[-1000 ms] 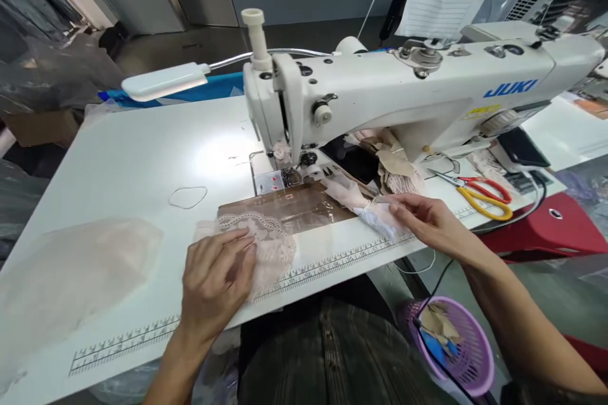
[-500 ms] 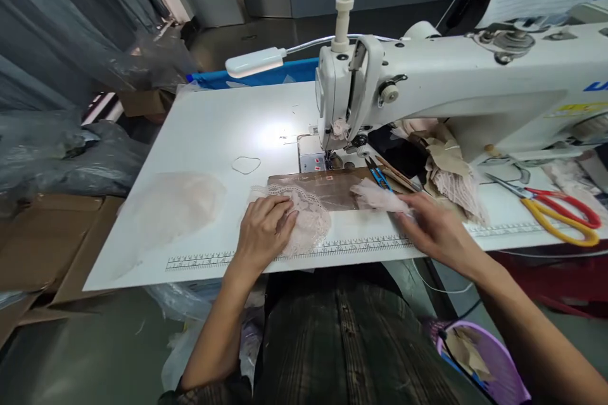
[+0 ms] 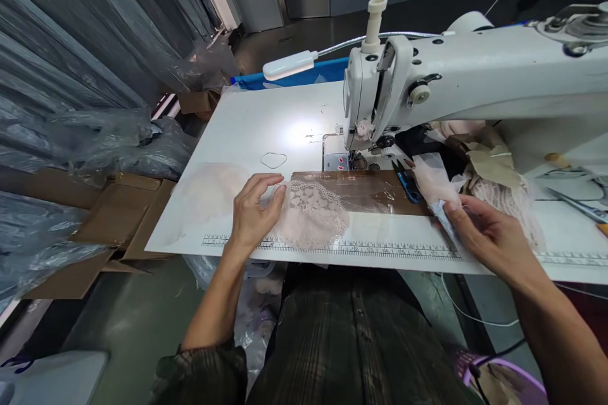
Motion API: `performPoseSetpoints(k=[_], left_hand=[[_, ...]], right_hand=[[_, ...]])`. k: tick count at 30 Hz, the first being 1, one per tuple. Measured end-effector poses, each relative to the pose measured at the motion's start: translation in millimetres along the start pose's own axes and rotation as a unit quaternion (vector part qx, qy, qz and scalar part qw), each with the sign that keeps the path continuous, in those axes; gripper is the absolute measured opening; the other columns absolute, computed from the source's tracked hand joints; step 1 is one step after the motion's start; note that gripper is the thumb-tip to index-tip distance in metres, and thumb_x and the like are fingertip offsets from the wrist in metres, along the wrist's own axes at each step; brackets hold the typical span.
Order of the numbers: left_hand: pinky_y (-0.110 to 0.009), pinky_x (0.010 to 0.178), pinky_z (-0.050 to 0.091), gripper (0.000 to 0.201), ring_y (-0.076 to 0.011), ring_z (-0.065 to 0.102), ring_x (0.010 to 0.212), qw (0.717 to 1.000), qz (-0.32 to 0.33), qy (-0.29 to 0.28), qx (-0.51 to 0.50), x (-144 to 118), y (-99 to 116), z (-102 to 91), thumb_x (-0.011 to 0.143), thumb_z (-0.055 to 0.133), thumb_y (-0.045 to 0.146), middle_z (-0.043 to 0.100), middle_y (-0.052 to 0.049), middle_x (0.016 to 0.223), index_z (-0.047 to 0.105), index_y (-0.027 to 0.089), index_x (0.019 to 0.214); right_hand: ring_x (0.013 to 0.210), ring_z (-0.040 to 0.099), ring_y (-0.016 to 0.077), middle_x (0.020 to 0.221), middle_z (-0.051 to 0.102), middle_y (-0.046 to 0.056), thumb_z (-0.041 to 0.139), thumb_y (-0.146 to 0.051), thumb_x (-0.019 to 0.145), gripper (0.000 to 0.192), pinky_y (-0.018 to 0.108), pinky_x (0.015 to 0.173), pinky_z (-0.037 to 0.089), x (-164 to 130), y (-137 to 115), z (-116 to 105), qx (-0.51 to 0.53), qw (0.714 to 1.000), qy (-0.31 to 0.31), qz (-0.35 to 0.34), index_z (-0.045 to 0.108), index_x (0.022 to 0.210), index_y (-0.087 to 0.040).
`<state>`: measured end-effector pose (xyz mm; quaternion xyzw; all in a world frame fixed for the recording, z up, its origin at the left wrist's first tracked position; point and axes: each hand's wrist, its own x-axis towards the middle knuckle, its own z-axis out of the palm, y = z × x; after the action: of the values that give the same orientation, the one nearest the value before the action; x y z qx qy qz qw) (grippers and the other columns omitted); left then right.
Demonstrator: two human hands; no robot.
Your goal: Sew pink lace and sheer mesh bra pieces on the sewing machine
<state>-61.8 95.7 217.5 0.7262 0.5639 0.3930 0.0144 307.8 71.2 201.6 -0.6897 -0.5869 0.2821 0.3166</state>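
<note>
A scalloped piece of pale pink lace (image 3: 313, 215) lies flat near the table's front edge. At its left edge is my left hand (image 3: 254, 212), thumb and fingers apart in a curve, with nothing gripped. My right hand (image 3: 489, 234) pinches a bundle of sheer pale pink fabric (image 3: 433, 177), which has a light bluish strip along its lower part. Between the hands and the needle area lies a brown, shiny strip (image 3: 370, 193) on the tabletop. Blue-handled thread snips (image 3: 406, 183) rest on its right end, beside the held fabric.
The white sewing machine (image 3: 456, 76) spans the back right. A ruler scale (image 3: 380, 250) runs along the front edge of the table (image 3: 294, 111). Sheer fabric (image 3: 209, 193) and a thread loop (image 3: 274, 159) lie left. Scraps (image 3: 498, 164) and scissors (image 3: 577, 205) are at right.
My left hand has come off the lace to its left edge, and its fingers have spread. My right hand has moved right with the sheer fabric, lifting it. The view has turned left.
</note>
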Motion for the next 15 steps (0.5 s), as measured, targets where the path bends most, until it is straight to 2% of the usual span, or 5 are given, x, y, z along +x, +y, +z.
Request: performPoseSetpoints(k=[3,5,7,11,15], left_hand=[[-0.037,0.09,0.053,0.021,-0.0214,0.065,0.102,0.991,0.042,-0.122,0.031,13.0,-5.1,-7.9,0.091,0.058,0.033,0.069,-0.006,0.108,0.068,0.021,0.105],[-0.04,0.091,0.052,0.025,-0.0234,0.064,0.104,0.982,0.056,-0.175,0.044,22.0,-8.0,-9.7,0.092,0.056,0.037,0.068,-0.007,0.112,0.067,0.021,0.107],[-0.039,0.09,0.052,0.028,-0.0238,0.064,0.105,0.977,0.058,-0.202,0.039,31.1,-10.5,-7.9,0.092,0.054,0.041,0.068,-0.007,0.113,0.067,0.021,0.107],[-0.036,0.081,0.051,0.035,-0.0232,0.063,0.099,0.963,0.055,-0.265,0.015,46.3,-14.7,7.4,0.093,0.051,0.046,0.068,-0.008,0.112,0.066,0.02,0.11],[-0.035,0.076,0.048,0.032,-0.0218,0.062,0.091,0.958,0.04,-0.282,0.006,50.6,-18.7,29.2,0.087,0.059,0.046,0.067,-0.007,0.103,0.068,0.02,0.103]], right_hand=[[0.046,0.045,0.0154,0.067,0.065,0.006,0.052,-0.062,0.081,0.06,0.03,0.047,0.038,3.8,-1.1,3.5,-0.1,0.987,0.098,-0.082,0.069,0.11,-0.012],[0.054,0.054,0.0192,0.081,0.07,0.012,0.052,-0.056,0.085,0.056,0.033,0.054,0.044,2.7,-2.3,4.2,-0.14,0.97,0.131,-0.152,0.068,0.113,-0.009],[0.066,0.061,0.0219,0.095,0.071,0.015,0.053,-0.046,0.088,0.046,0.035,0.06,0.048,-1.6,-2.8,-0.2,-0.146,0.963,0.117,-0.193,0.066,0.114,-0.01],[0.081,0.066,0.0224,0.102,0.07,0.011,0.058,-0.03,0.088,0.029,0.033,0.067,0.052,-13.1,1.4,-24.6,-0.111,0.961,0.084,-0.238,0.065,0.115,-0.02],[0.097,0.064,0.0262,0.108,0.067,0.012,0.062,-0.03,0.086,0.028,0.037,0.073,0.052,-16.5,28.5,-56.7,-0.135,0.95,0.155,-0.236,0.066,0.114,-0.027]])
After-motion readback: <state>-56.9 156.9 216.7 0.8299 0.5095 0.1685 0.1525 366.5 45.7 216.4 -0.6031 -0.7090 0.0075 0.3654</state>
